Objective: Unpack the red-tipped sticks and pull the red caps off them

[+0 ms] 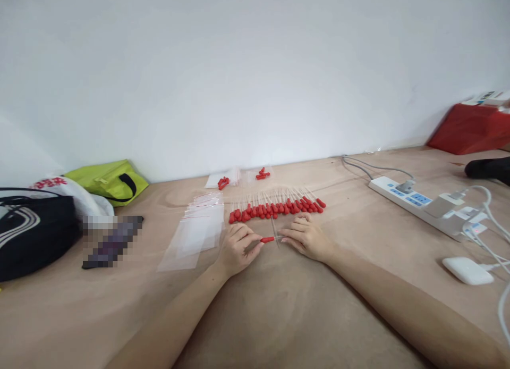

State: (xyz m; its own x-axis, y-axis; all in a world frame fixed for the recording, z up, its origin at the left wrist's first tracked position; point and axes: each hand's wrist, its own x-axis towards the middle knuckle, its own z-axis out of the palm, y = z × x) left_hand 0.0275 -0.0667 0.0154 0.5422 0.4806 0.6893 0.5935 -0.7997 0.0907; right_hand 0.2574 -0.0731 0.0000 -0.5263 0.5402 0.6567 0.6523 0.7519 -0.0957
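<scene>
My left hand (236,246) pinches the red bulb of a small glass dropper (269,240) that lies just above the wooden table (279,305). My right hand (306,236) pinches the clear tube end of the same dropper. Directly behind both hands lies a row of several droppers with red bulbs (277,207). A stack of clear zip bags (197,231) lies to the left of my left hand. Two filled bags with red bulbs (239,177) rest near the wall.
A black bag (32,231), a white plastic bag (67,191) and a lime green pouch (107,180) sit at the left. A white power strip (414,201) with plugs and cables, a white charger (468,270) and a red box (470,128) are at the right.
</scene>
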